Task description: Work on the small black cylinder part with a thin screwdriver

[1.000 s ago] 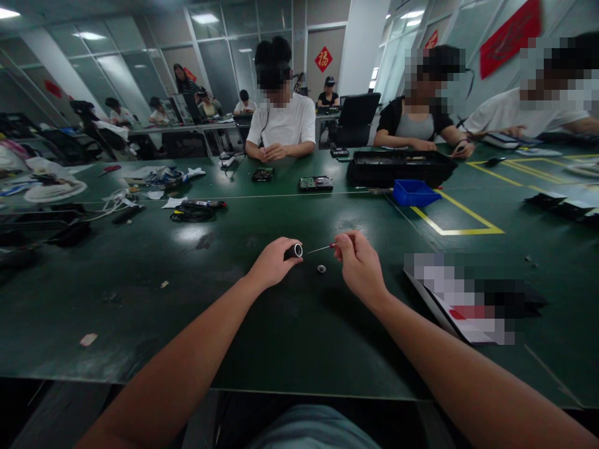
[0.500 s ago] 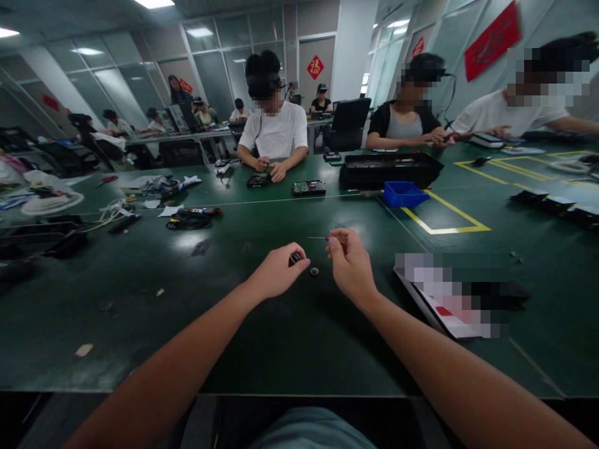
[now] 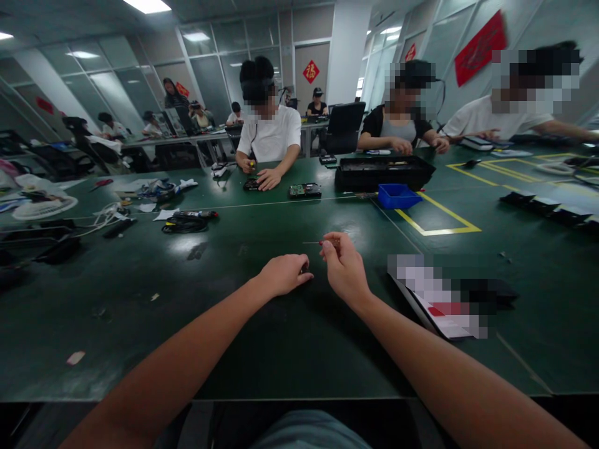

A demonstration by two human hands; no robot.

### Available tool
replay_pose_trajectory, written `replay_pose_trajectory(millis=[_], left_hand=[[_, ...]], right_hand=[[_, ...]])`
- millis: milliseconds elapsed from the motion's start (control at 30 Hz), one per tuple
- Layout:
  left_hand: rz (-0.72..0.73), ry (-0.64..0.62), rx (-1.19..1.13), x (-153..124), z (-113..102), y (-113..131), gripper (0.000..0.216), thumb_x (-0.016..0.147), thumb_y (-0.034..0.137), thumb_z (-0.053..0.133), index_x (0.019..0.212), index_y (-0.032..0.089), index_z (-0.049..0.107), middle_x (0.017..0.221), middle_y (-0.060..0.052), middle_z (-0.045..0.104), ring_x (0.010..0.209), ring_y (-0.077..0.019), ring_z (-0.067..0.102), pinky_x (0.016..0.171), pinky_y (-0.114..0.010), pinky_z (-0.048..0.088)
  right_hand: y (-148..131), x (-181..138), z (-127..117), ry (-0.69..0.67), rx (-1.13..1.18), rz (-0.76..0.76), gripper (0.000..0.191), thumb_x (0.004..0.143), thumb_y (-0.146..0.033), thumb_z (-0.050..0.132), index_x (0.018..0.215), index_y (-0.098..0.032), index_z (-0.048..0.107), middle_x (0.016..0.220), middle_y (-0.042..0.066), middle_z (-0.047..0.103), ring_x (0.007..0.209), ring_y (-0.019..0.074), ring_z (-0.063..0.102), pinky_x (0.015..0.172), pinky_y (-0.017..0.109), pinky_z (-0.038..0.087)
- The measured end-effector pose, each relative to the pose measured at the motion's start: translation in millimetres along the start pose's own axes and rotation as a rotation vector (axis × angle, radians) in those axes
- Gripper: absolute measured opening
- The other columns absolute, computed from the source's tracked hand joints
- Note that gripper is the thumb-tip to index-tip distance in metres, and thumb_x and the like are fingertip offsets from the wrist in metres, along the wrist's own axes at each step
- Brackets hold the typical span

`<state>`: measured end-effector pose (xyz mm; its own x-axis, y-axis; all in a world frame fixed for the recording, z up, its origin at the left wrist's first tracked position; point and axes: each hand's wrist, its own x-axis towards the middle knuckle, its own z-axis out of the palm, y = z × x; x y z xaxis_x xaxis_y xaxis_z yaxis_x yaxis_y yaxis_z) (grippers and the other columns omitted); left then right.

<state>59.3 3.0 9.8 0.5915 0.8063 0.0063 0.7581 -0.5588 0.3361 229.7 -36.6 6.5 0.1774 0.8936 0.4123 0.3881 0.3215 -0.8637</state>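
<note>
The left hand [image 3: 283, 275] curls its fingers around a small dark object [image 3: 305, 269], nearly all hidden (its shape cannot be made out). Just beside it, the right hand [image 3: 345, 268] grips a slim metal screwdriver [image 3: 321, 242] with a reddish handle, mostly covered by fingers. Right of that hand lies a pixelated white-and-red paper item [image 3: 452, 325]; beyond, an open blue plastic bin [image 3: 400, 199] partly blocks a long black tray [image 3: 354, 181].

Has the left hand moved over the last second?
Yes: judged against the blue bin on the table, the left hand has shifted rightward and slightly toward the camera wearer.
</note>
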Motion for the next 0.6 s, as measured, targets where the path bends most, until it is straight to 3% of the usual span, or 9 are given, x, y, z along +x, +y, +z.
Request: replay_pose_trajectory(millis=[133, 267, 333, 433, 500, 600], left_hand=[[-0.091, 0.098, -0.261, -9, -13, -24, 0.021, 0.086, 0.039, 0.063, 0.096, 0.021, 0.065, 0.091, -0.006, 0.07, 0.08, -0.022, 0.064, 0.069, -0.032, 0.049], [-0.295, 0.257, -0.735, -27, -33, -63, 0.021, 0.086, 0.031, 0.057, 0.1, 0.017, 0.063, 0.08, -0.002, 0.062, 0.058, -0.0119, 0.052, 0.053, -0.024, 0.039], [-0.416, 0.374, -0.984, -42, -48, -85, 0.016, 0.087, 0.026, 0.054, 0.095, 0.016, 0.063, 0.076, 0.0, 0.057, 0.053, -0.0091, 0.047, 0.047, -0.022, 0.032], [-0.589, 0.596, -1.294, -73, -73, -116, 0.011, 0.09, 0.023, 0.053, 0.083, 0.015, 0.056, 0.071, 0.002, 0.054, 0.053, -0.008, 0.045, 0.047, -0.022, 0.034], [-0.704, 0.724, -1.379, -97, -89, -135, 0.016, 0.094, 0.025, 0.055, 0.082, 0.015, 0.055, 0.07, 0.004, 0.056, 0.055, -0.0073, 0.047, 0.05, -0.021, 0.037], [-0.836, 0.893, -1.321, -132, -111, -158, 0.02, 0.098, 0.02, 0.047, 0.079, 0.015, 0.053, 0.063, 0.006, 0.056, 0.053, -0.0072, 0.046, 0.051, -0.02, 0.038]], right_hand=[[-1, 0, 0, -0.006, 0.002, 0.01, 0.022, 0.099, -0.038, 0.047, 0.11, -0.024, 0.058, 0.087, 0.004, 0.068, 0.078, 0.0211, 0.065, 0.075, 0.036, 0.049], [0, 0, 1, -0.007, 0.015, 0.014, 0.021, 0.098, -0.038, 0.047, 0.109, -0.024, 0.058, 0.09, 0.005, 0.07, 0.08, 0.0215, 0.066, 0.076, 0.037, 0.049], [0, 0, 1, -0.009, 0.018, 0.018, 0.021, 0.098, -0.038, 0.048, 0.108, -0.024, 0.059, 0.091, 0.006, 0.07, 0.08, 0.0216, 0.066, 0.075, 0.037, 0.049], [1, 0, 1, -0.023, 0.021, 0.017, 0.022, 0.098, -0.04, 0.048, 0.108, -0.024, 0.059, 0.089, 0.005, 0.07, 0.08, 0.0222, 0.066, 0.075, 0.037, 0.048], [0, -1, 0, -0.04, 0.016, 0.012, 0.023, 0.098, -0.041, 0.048, 0.109, -0.025, 0.06, 0.087, 0.004, 0.069, 0.081, 0.0225, 0.066, 0.074, 0.036, 0.048], [-2, -1, 0, -0.062, -0.007, 0.008, 0.023, 0.098, -0.04, 0.048, 0.109, -0.024, 0.06, 0.087, 0.005, 0.07, 0.081, 0.0224, 0.066, 0.073, 0.036, 0.048]])
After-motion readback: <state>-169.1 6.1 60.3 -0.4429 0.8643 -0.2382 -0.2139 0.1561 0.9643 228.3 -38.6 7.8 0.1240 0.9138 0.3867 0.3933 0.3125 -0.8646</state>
